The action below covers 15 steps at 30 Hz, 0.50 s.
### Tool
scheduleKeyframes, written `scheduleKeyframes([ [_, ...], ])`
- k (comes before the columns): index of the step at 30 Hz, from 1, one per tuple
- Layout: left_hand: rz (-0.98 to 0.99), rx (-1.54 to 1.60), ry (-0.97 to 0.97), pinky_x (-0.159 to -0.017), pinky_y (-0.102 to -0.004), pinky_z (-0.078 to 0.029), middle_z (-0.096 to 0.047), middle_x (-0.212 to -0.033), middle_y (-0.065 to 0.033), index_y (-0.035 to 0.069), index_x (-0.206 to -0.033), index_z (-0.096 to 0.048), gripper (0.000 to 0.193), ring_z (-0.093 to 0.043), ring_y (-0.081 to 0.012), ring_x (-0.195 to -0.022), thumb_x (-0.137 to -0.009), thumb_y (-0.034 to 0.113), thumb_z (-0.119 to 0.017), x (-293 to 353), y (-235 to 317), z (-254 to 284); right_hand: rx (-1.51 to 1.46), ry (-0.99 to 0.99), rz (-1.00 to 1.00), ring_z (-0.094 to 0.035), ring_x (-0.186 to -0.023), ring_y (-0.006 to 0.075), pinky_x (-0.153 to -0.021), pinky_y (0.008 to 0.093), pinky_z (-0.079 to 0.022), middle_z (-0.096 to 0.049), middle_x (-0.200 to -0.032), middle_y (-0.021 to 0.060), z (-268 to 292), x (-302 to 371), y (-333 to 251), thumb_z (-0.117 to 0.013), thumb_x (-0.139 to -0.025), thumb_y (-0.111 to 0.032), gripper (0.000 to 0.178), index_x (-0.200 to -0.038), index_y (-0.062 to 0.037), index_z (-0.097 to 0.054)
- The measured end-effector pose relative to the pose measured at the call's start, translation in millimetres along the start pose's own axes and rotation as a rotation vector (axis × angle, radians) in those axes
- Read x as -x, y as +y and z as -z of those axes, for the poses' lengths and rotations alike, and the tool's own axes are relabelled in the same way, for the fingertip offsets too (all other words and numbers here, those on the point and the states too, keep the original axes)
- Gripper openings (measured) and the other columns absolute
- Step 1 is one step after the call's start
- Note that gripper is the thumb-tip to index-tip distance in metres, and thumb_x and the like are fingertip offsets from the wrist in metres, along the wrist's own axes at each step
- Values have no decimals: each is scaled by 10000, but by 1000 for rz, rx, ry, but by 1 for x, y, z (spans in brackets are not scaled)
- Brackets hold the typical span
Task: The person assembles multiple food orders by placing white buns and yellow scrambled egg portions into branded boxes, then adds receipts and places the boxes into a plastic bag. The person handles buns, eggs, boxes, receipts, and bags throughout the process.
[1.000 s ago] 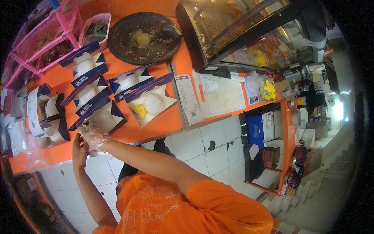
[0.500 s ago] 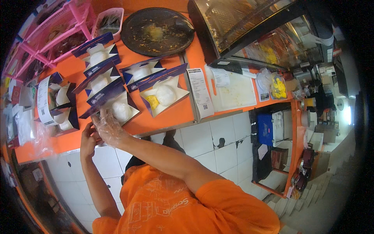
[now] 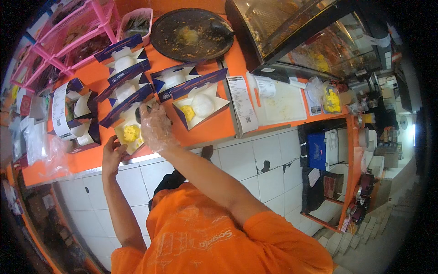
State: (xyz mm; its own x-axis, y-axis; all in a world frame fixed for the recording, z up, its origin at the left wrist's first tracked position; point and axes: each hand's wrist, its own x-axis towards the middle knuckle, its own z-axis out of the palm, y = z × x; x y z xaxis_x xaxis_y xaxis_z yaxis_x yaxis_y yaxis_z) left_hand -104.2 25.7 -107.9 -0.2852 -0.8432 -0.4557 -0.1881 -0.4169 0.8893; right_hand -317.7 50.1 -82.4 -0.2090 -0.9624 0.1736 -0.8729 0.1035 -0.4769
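Both hands are at the near edge of the orange desk (image 3: 219, 130), working on one open food box (image 3: 129, 132) with a white inside and a dark blue lid. From my remote seat I see the right hand (image 3: 155, 125), wrapped in a clear plastic glove, curled over the box's 3 o'clock side with the fingers bent around something small and dark; what it is I cannot tell. The left hand (image 3: 112, 155), bare, sits at the box's 7 o'clock corner with the fingers bent against the box's edge, steadying it. Inside the box lies a yellow heap of food (image 3: 131, 133), just beside the gloved fingers. At 2 o'clock from that box stands a second open box (image 3: 200, 106) with a white rice mound and a yellow portion, and at 12 o'clock a row of further blue-lidded boxes (image 3: 123, 75) holding white rice runs away from me. Beyond them, at 1 o'clock, lies a round dark pan (image 3: 191, 27) flecked with crumbs. A long paper receipt (image 3: 242, 102) lies at 3 o'clock past the second box, next to a white cutting board (image 3: 285, 98). Pink plastic baskets (image 3: 68, 36) crowd the 11 o'clock corner, and a glass display case (image 3: 310, 32) rises at 2 o'clock. Clear plastic bags (image 3: 50, 153) lie at 9 o'clock, near the bare hand.
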Motion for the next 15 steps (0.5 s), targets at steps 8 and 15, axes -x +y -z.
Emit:
scheduleKeyframes([
  [8,-127,-213,41,-644,-319,-604,-700,-1047,-170,-58,-1369,-532,541,-717,-198,-819,-858,59,-668,-4,3,1,-92,-67,45,-699,-827,395,-733,492,-574,-682,-891,228,10,-15,3,-576,-917,-97,210,-1099,-7,-630],
  [15,-45,-193,100,-702,-322,-587,-702,-1056,-178,-49,-1368,-555,565,-704,-195,-807,-835,88,-679,-10,-3,2,-185,-211,-65,-674,-960,471,-852,542,-540,-693,-980,265,22,-23,5,-646,-834,-66,352,-1176,2,-600],
])
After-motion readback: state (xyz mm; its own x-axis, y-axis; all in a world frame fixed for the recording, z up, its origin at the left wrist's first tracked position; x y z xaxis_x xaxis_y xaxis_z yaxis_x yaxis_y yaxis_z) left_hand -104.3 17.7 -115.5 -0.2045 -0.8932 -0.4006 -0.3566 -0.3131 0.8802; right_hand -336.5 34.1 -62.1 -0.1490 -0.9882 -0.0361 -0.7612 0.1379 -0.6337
